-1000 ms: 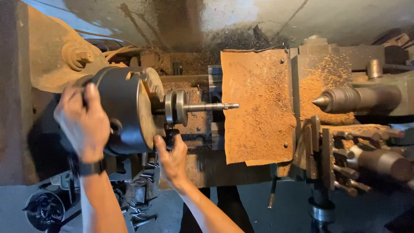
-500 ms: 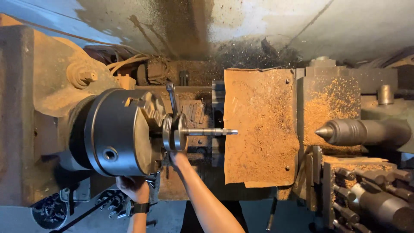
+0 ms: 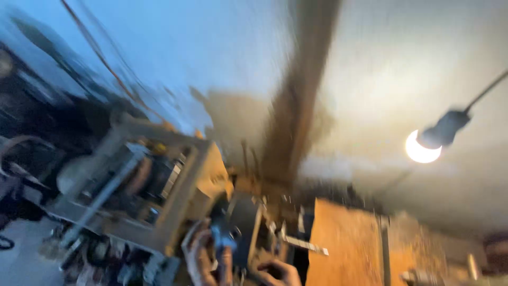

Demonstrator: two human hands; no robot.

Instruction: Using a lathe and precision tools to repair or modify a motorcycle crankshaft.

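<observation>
Heavily blurred, tilted up toward the wall. Left hand point(image 3: 203, 257) at the bottom edge, fingers point(image 3: 193, 249) curled against the dark lathe chuck point(image 3: 241, 233). Right hand point(image 3: 278, 273) just beside it, under the protruding shaft point(image 3: 304, 244); finger state impossible to tell. Rusty guard plate point(image 3: 344, 249) right of both; lit bulb point(image 3: 422, 148) high above.

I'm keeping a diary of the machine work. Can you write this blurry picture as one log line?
view: tilted up, blurred | left hand: at dark chuck | right hand: below shaft | lit bulb | rusty orange plate
</observation>
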